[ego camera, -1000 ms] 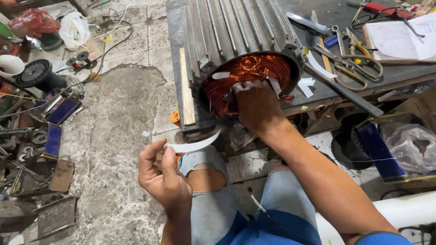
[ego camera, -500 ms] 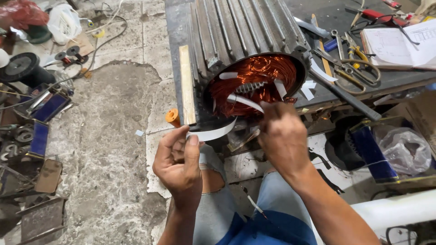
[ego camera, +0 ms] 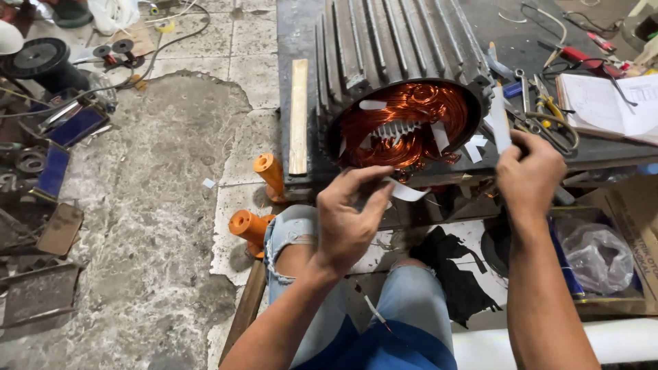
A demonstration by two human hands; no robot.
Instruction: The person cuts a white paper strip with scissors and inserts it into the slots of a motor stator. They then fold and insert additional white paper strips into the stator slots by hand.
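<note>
Several white strips already sat in the copper winding (ego camera: 404,127) while your left hand (ego camera: 349,219) pinched another white strip (ego camera: 406,192) and your right hand (ego camera: 528,175) closed on something at the counter (ego camera: 295,41) edge that I could not tell.

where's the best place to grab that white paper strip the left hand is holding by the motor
Probably by its free right end. The white strip is thin, flat and curved; the left hand already pinches its left end, just below the copper windings. Come from the right with the right hand, thumb and finger on its flat faces, since the edges look too thin to grip.
</note>
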